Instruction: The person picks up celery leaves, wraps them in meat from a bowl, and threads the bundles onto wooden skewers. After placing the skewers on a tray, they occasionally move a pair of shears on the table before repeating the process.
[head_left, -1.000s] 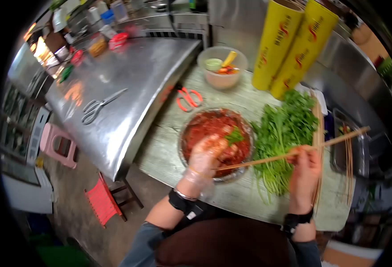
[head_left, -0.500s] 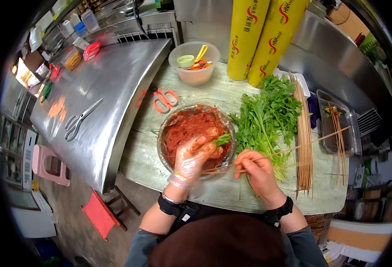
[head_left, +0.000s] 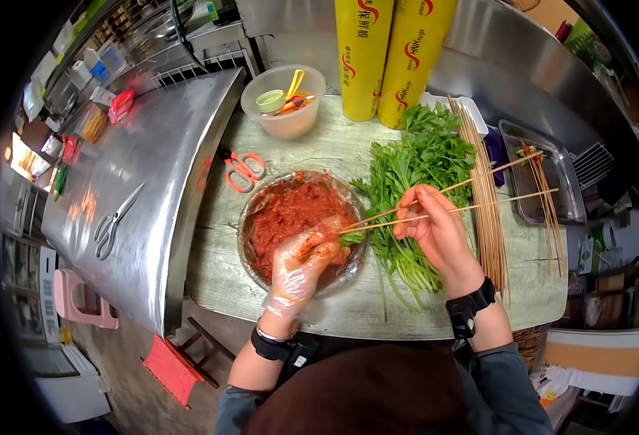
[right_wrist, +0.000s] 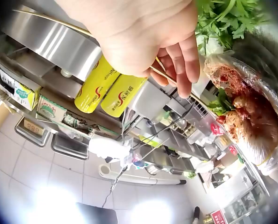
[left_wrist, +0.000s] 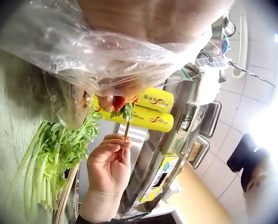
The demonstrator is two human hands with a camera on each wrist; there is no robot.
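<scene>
My left hand (head_left: 301,264), in a clear plastic glove smeared red, is over the right side of a bowl (head_left: 361,272) of red marinated meat (head_left: 290,206). Its fingers pinch a tuft of celery leaves (head_left: 352,238) with red meat, at the near ends of two bamboo skewers (head_left: 508,199). My bare right hand (head_left: 439,235), right of the bowl, holds these skewers between thumb and fingers; they fan apart behind it. In the left wrist view, a skewer (left_wrist: 128,127) runs from the right fingertips to the leaves. The glove hides the tips.
A celery bunch (head_left: 421,167) lies right of the bowl, beside a bundle of skewers (head_left: 490,225). Farther right is a clear tray (head_left: 580,210) with loaded skewers. Orange-handled scissors (head_left: 245,172), a plastic tub (head_left: 290,123) and yellow wrap rolls (head_left: 363,65) stand behind.
My right hand moved from the celery toward the bowl, then up and slightly right, still with skewers. The left hand turned toward the skewers, bringing the leaves to their ends. The head view shifted right.
</scene>
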